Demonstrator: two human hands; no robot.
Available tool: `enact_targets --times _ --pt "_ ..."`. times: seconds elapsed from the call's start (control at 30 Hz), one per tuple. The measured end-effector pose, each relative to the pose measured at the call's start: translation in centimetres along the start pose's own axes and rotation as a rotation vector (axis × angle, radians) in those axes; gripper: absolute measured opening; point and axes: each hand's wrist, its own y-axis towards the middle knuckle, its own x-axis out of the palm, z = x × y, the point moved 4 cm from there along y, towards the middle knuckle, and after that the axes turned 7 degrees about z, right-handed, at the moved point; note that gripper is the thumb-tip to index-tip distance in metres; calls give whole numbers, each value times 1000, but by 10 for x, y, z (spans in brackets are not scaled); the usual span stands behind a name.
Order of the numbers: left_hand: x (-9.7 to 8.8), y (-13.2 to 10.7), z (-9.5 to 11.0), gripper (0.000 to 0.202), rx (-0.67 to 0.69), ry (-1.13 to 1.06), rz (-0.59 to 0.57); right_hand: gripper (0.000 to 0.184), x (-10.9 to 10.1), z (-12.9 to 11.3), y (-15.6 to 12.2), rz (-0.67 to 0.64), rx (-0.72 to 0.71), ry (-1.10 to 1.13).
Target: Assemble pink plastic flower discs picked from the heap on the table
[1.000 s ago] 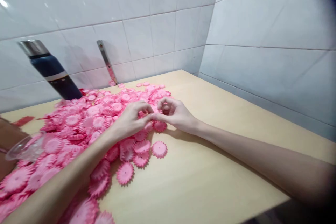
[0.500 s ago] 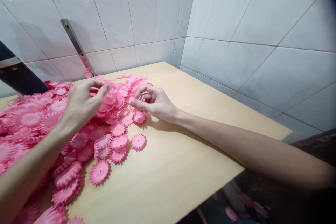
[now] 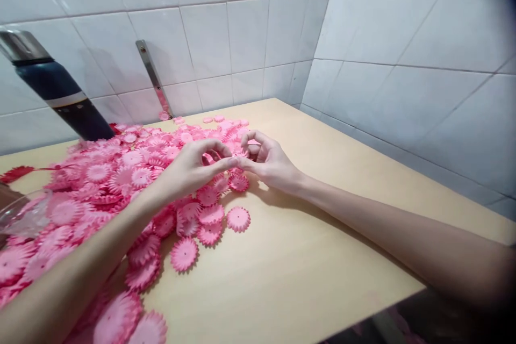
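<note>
A heap of pink scalloped paper-like discs (image 3: 133, 158), many with a small hole in the middle, spreads over the left part of the table (image 3: 290, 247). Above the heap's right edge, my left hand (image 3: 197, 164) has its thumb and fingertips curled in a pinch. My right hand (image 3: 274, 164) meets it there, fingers also curled, and the thumb tips touch or nearly touch. Whatever lies between the fingertips is too small or hidden to make out. One loose pink disc (image 3: 238, 219) lies flat on the wood just below my hands.
A dark blue bottle (image 3: 66, 88) with a metal cap stands behind the heap at the left. A metal strip (image 3: 151, 70) is fixed to the tiled wall (image 3: 209, 37). Clear plastic (image 3: 26, 215) and a red serrated piece (image 3: 18, 173) are at the left edge.
My left hand has moved right, from over the heap to meet my right hand. The view has turned left, bringing more of the bottle and the clear plastic into sight.
</note>
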Motion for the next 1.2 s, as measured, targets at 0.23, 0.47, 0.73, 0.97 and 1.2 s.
enact_targets --times 0.23,0.47,0.73,0.97,1.2 --pt "7 -2 -9 34 -59 -36 -40 31 5 1 -1 -13 17 20" --pt "-1 -1 -6 27 -72 25 66 34 3 4 0 20 47 32" --pt "-41 0 -36 33 -278 197 484 26 -1 4 0 57 24 -47" --pt "-18 0 -11 24 2 89 209 29 2 2 0 23 51 -19" --pt "0 -3 -3 32 83 13 81 41 3 -3 -9 77 100 35"
